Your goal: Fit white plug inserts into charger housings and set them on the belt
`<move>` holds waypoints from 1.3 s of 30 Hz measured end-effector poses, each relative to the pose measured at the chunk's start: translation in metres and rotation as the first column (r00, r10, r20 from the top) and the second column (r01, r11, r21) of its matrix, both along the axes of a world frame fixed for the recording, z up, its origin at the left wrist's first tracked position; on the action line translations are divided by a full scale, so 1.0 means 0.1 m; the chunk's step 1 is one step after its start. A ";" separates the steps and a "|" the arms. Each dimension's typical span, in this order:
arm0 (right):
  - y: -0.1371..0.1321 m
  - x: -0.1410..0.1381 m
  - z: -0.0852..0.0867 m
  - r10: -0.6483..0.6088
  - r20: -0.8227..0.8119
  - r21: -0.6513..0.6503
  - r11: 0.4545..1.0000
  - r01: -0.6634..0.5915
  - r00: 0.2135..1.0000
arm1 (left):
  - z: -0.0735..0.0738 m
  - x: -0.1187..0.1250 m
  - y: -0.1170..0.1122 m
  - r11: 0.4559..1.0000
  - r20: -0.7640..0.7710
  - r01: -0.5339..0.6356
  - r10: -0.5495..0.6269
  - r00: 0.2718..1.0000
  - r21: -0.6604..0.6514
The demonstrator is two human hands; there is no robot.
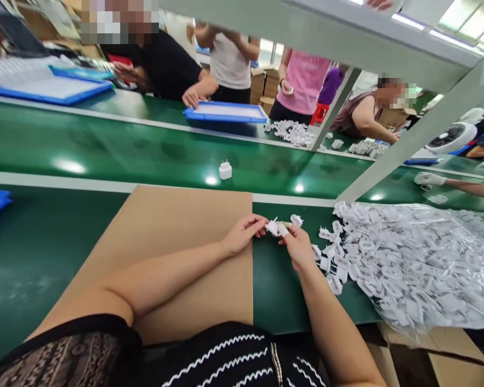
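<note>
My left hand (245,233) is closed, its fingertips pinching the pin side of a small white plug part (272,227). On the part's other side, my right hand (298,244) grips it too, with white coverings on its thumb and index fingertips. The two hands meet just past the right edge of a brown cardboard sheet (185,236). Close to my right hand lie several loose white plug parts (334,284), spilling from a clear plastic bag (435,269) heaped with similar pieces.
A white charger (225,170) stands pins-up on the green conveyor belt (145,150). A slanted grey post (391,134) rises beyond the bag. Across the belt, people work beside blue trays (226,112) and a pile of white parts (291,132). A gloved hand (429,179) reaches in from the right.
</note>
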State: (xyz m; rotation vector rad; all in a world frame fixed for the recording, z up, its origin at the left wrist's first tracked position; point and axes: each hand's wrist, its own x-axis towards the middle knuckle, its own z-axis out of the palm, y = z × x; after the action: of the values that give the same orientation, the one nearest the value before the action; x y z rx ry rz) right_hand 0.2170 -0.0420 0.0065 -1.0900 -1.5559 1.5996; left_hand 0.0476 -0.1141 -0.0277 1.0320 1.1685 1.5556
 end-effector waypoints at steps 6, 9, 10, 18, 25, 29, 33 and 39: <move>0.01 0.01 0.05 -0.072 -0.026 -0.088 0.994 0.070 0.997 | -0.01 -0.03 -0.02 0.999 -0.032 0.040 -0.041 0.999 -0.032; 0.00 0.01 0.05 -0.072 -0.033 -0.072 0.995 0.069 0.997 | -0.01 -0.02 -0.03 0.998 -0.072 0.052 -0.054 0.996 -0.031; -0.01 0.01 0.05 -0.061 -0.038 -0.064 0.996 0.059 0.997 | 0.00 -0.02 -0.03 0.998 -0.085 0.064 -0.066 0.994 -0.026; -0.02 0.01 0.02 0.026 -0.119 0.024 0.999 -0.023 0.993 | 0.02 -0.05 -0.04 0.983 -0.015 0.179 -0.179 0.984 -0.029; -0.05 0.00 0.03 0.001 -0.200 -0.089 0.996 -0.019 0.980 | 0.01 -0.07 -0.02 0.995 -0.020 0.094 -0.094 0.995 0.014; -0.06 -0.02 0.04 0.009 -0.244 -0.167 0.985 -0.052 0.970 | -0.04 -0.06 -0.02 0.998 -0.036 0.046 -0.045 0.998 0.032; -0.06 -0.02 0.02 0.023 -0.175 -0.121 0.992 -0.045 0.984 | -0.07 -0.05 -0.02 0.998 -0.098 0.041 -0.036 0.994 0.049; -0.07 -0.02 0.01 0.007 -0.141 -0.023 1.000 -0.010 0.990 | -0.08 -0.05 -0.02 0.998 -0.195 0.056 -0.050 0.980 0.027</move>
State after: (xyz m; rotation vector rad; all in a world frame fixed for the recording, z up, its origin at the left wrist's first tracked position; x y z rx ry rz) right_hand 0.2145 -0.0488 0.0080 -0.9616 -1.4538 1.6671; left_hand 0.0430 -0.1163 -0.0356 1.2486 1.2406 1.4613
